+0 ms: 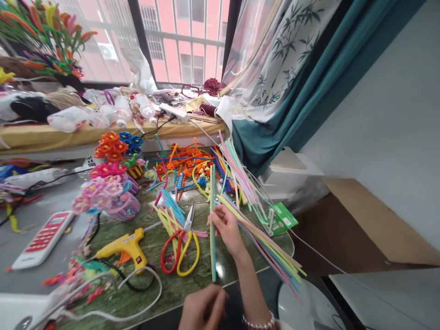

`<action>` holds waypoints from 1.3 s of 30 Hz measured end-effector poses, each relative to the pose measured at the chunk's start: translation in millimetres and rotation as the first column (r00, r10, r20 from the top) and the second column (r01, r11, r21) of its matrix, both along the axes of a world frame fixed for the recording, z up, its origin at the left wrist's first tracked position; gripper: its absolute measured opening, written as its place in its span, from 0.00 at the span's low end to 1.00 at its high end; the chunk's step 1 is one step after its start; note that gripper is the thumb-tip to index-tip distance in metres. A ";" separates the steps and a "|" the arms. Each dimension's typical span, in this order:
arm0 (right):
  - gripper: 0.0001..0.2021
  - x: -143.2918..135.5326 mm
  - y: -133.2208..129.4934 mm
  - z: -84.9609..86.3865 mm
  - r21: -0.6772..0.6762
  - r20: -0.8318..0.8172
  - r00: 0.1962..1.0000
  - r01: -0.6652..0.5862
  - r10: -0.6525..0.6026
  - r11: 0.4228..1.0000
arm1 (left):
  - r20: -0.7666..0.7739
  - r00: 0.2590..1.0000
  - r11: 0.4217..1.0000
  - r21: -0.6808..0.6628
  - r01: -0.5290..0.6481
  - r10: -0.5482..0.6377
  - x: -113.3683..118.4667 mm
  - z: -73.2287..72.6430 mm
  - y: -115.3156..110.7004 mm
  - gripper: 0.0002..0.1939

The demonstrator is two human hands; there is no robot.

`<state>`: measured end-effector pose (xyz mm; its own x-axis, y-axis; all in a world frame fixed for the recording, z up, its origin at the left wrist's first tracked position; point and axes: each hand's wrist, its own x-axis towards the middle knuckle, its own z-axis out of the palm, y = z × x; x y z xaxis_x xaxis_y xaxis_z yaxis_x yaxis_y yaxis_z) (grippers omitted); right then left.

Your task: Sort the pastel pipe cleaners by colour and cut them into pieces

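Observation:
My right hand (227,227), with a beaded bracelet at the wrist, pinches a few long pipe cleaners (213,247), yellow and blue, that stretch lengthwise over the green tabletop. Below their near end is my left hand (202,308), fingers curled and partly blurred; whether it holds anything is hidden. Scissors (188,224) with red and yellow handles lie left of the held strips, blades slightly apart. Beside them are short cut pieces (167,215) in yellow, blue and pink. A bundle of long pastel pipe cleaners (264,243) extends past the table's right edge.
A yellow glue gun (125,247) with its cable lies left of the scissors. Pipe-cleaner flower pots (110,192) stand farther back, near a white remote-like device (44,238). Orange pieces (187,158) are heaped at the back. A green box (282,219) sits at the right corner.

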<state>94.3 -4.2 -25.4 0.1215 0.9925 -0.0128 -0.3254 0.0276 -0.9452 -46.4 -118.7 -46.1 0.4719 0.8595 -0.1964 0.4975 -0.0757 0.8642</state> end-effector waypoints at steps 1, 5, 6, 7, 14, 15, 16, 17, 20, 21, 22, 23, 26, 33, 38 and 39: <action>0.14 -3.8 -6.3 2.3 0.001 -0.008 1.000 -0.005 0.005 1.000 | 0.006 0.993 0.992 0.044 -0.119 0.119 -3.3 10.3 4.7 0.19; 0.13 -22.5 -33.7 8.4 0.006 -0.042 0.999 -0.034 0.035 0.999 | -0.059 0.954 0.949 0.140 -0.282 0.293 -11.2 29.6 16.1 0.13; 0.13 -26.6 -39.6 9.1 0.009 -0.051 0.998 -0.041 0.042 0.999 | -0.070 0.953 0.948 0.153 -0.281 0.294 -12.3 29.3 15.8 0.13; 0.13 -29.9 -44.7 9.6 0.014 -0.059 0.997 -0.045 0.046 0.999 | -0.079 0.951 0.943 0.174 -0.282 0.299 -13.2 27.9 14.3 0.13; 0.13 -31.3 -64.7 19.1 0.045 -0.089 0.996 0.004 0.000 0.999 | -0.070 0.847 0.788 0.412 -0.457 0.528 -18.7 21.6 2.8 0.19; 0.13 -30.9 -67.3 21.1 0.049 -0.092 0.996 0.006 -0.002 0.999 | -0.064 0.875 0.813 0.408 -0.416 0.480 -19.2 21.7 3.4 0.19; 0.13 -30.8 -69.9 22.8 0.051 -0.099 0.995 0.006 -0.001 0.999 | -0.058 0.908 0.845 0.393 -0.362 0.416 -19.4 21.9 4.2 0.18; 0.14 -31.1 -72.3 24.1 0.050 -0.110 0.994 0.005 0.000 0.999 | -0.047 0.937 0.878 0.367 -0.307 0.347 -19.3 22.2 4.9 0.17; 0.14 -33.0 -76.6 23.8 0.029 -0.139 0.990 0.012 -0.008 0.999 | 0.026 0.974 0.939 0.260 -0.224 0.225 -17.3 23.8 4.6 0.20; 0.14 -33.5 -76.7 22.5 0.016 -0.142 0.990 0.017 -0.015 1.000 | 0.055 0.976 0.950 0.222 -0.219 0.212 -16.4 24.8 3.9 0.21; 0.15 -33.9 -76.2 20.8 0.001 -0.141 0.990 0.024 -0.023 1.000 | 0.083 0.975 0.958 0.186 -0.218 0.205 -15.5 25.9 3.0 0.21; 0.15 -34.1 -75.2 18.9 -0.014 -0.139 0.990 0.022 -0.024 1.000 | 0.107 0.974 0.964 0.155 -0.217 0.202 -14.8 27.0 2.2 0.22; 0.18 -34.1 -72.4 13.6 -0.045 -0.145 0.989 -0.012 0.005 0.999 | 0.142 0.964 0.965 0.107 -0.241 0.225 -14.4 29.0 1.2 0.24; 0.19 -29.5 -104.4 -22.8 -0.108 -0.092 0.995 -0.050 0.040 0.993 | 0.110 0.936 0.933 0.100 -0.345 0.335 -24.8 26.5 9.6 0.26; 0.32 -9.2 -145.7 -81.0 -0.359 0.016 0.975 -0.201 0.222 0.911 | 0.081 0.926 0.923 0.084 -0.376 0.370 -29.3 26.2 18.1 0.30; 0.33 -1.8 -152.7 -88.2 -0.379 0.036 0.976 -0.187 0.216 0.906 | 0.073 0.923 0.920 0.080 -0.382 0.377 -28.7 26.5 19.4 0.31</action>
